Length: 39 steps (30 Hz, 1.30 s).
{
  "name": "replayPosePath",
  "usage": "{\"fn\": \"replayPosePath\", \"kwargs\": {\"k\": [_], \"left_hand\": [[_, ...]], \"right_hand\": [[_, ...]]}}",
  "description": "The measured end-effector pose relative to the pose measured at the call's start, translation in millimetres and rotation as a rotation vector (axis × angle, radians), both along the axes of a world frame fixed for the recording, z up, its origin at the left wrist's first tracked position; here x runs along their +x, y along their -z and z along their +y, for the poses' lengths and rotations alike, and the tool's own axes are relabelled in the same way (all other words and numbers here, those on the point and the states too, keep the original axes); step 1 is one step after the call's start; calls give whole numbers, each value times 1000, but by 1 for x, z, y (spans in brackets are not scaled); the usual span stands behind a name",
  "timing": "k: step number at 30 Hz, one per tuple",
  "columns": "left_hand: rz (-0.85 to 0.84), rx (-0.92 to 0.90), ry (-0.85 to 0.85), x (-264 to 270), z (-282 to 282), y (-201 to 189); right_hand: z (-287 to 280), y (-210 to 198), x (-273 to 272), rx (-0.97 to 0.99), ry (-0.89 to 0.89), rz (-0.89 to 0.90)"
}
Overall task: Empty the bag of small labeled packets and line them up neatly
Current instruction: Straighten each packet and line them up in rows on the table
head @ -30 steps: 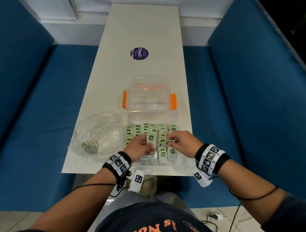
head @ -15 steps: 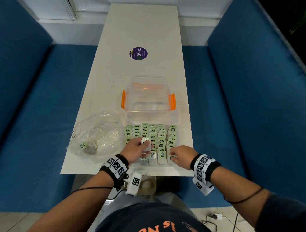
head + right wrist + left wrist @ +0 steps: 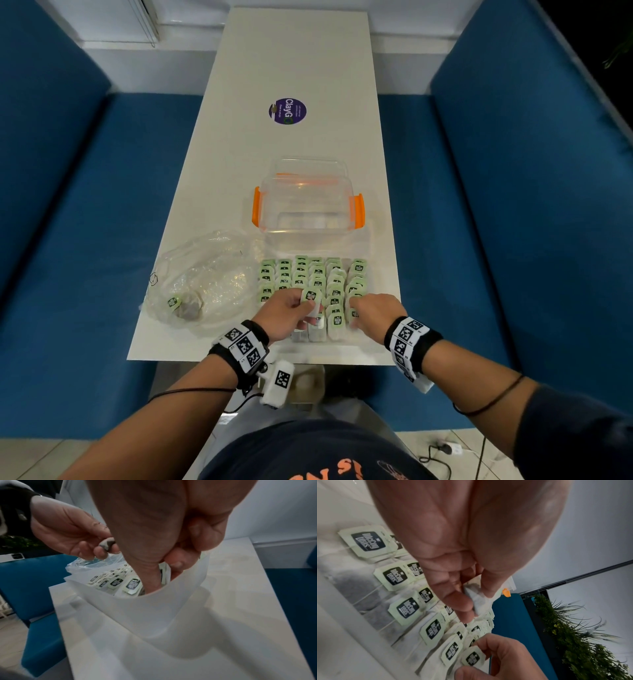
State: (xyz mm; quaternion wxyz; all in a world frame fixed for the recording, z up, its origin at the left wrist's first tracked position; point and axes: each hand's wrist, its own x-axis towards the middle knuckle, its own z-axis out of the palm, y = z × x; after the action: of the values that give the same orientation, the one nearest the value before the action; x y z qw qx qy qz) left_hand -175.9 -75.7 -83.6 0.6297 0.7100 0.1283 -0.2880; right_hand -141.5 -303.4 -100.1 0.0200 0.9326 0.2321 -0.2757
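Observation:
Small tea packets with green labels lie in several neat rows on a translucent tray at the table's near end. My left hand hovers over the rows and pinches one packet between thumb and fingers; the left wrist view shows its white pouch in the pinch. At the right-hand column my right hand pinches a label of a packet lying there. The crumpled clear bag lies to the left with one packet inside it.
A clear box with orange clips stands just behind the rows. Farther back a purple round sticker is on the white table. Blue benches run along both sides. The table's near edge is close below my wrists.
A second ago both hands met over the middle of the rows. My right hand then dropped to the near right corner and now sits at the right column; the left still holds its packet.

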Motion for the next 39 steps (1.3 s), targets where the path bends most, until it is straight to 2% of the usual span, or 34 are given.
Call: {"fn": "replayPosePath", "kwargs": {"k": [5,8,12,15,18,27,33,39], "left_hand": [[-18,5,-3,2,-5,-10],[-17,16,20,3,-6,-9],[-8,13,41,4,-9,-8],[-5,-53,-16,4,-14,-14],[-10,-117,-92,4,-15,-26],[-24,-225,-146,9,-12,-43],[-22,-300,-165,10,-13,-53],[48,-482,-299,13,-13,-62]], "right_hand": [[-4,-14,5,102,95,-66],[0,-29,10,306,182,-80],[14,-44,12,588,226,39],[18,-48,12,665,281,74],[12,-51,7,751,362,9],[16,-59,-13,802,267,-147],[23,-65,-11,819,326,-247],[22,-71,-13,932,373,-180]]}}
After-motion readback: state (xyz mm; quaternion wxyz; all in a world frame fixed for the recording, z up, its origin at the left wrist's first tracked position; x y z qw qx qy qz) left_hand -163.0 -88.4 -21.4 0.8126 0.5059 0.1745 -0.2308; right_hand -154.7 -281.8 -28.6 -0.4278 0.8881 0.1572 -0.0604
